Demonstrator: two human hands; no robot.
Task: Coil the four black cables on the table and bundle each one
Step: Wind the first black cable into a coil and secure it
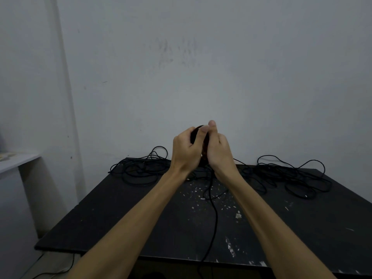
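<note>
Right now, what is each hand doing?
Left hand: grips the coiled black cable.
Right hand: holds the same coil, thumb up.

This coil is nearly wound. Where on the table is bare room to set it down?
Free: the table's near-left part, below the left cable tangle, and its near-right corner, below the right cable tangle. Crowded: the far edge and the centre, crossed by the trailing cable.

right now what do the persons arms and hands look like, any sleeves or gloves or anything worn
Both arms are bare from the bottom edge of the picture up to the hands, with no sleeves in view. The left hand and right hand wear no gloves. No watch, bracelet or ring shows on the wrists or fingers, and no markings show on the forearms.
</note>
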